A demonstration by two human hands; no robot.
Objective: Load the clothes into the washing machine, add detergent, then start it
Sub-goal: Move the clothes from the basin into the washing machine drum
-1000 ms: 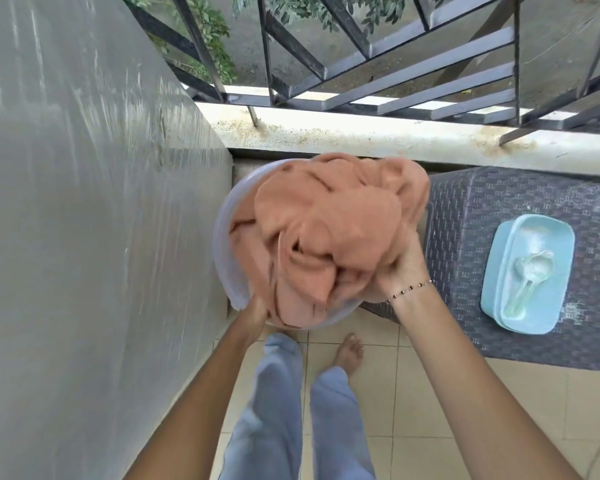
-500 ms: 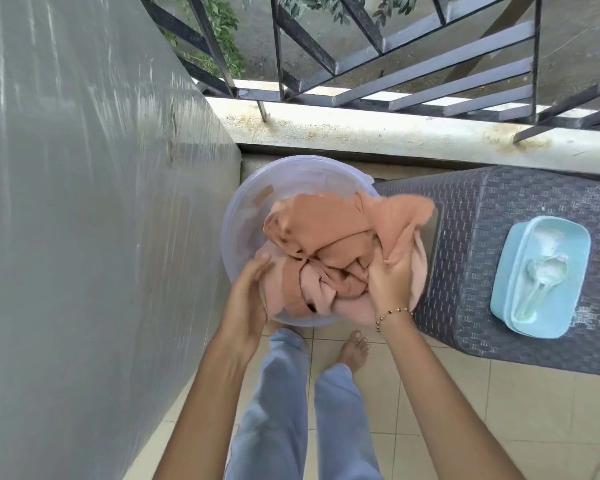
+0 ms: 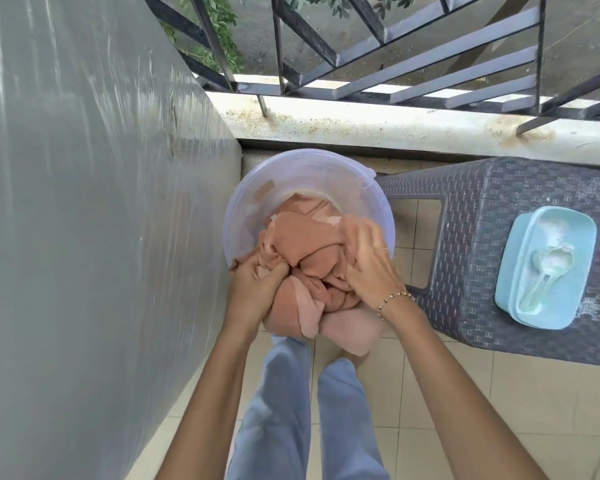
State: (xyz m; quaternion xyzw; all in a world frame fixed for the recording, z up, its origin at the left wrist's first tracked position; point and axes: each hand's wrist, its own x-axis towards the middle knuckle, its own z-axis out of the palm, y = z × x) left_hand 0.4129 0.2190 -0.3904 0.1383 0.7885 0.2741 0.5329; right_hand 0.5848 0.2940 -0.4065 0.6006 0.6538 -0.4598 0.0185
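**Gripping the laundry bundle at the tub: handling and obstructions**

Far left: a tall grey surface (image 3: 84, 202) fills that side and stands close beside the tub. Whether it is a wall or an appliance panel cannot be told. No washing machine drum or lid can be identified.

Left hand (image 3: 253, 289): fingers curled tight into a fold of the clothes (image 3: 305, 251) at the near left rim of the translucent tub (image 3: 243, 202).

Clothes: one crumpled orange-pink bundle, partly inside the tub and partly spilling over its near rim. It is judged soft, limp and fairly light; wetness cannot be confirmed. Loose ends are likely to sag and trail. Deep handfuls on both sides, or support from beneath, would serve better than a single edge.

Right hand (image 3: 371, 271): fingers bent over the bundle's right side and clutching the fabric, slightly blurred. A beaded bracelet (image 3: 394, 299) sits on the wrist.

Right: a dark woven-pattern table (image 3: 499, 209) stands just beside the tub. It bears an uncovered pale blue container (image 3: 520, 299) of white powder, presumably detergent, with a scoop (image 3: 548, 265) lying in it.

Obstructions: the working gap between the grey surface and the table is narrow. Trailing cloth may snag on the tub rim, and an elbow or swinging fabric could upset the uncovered container.
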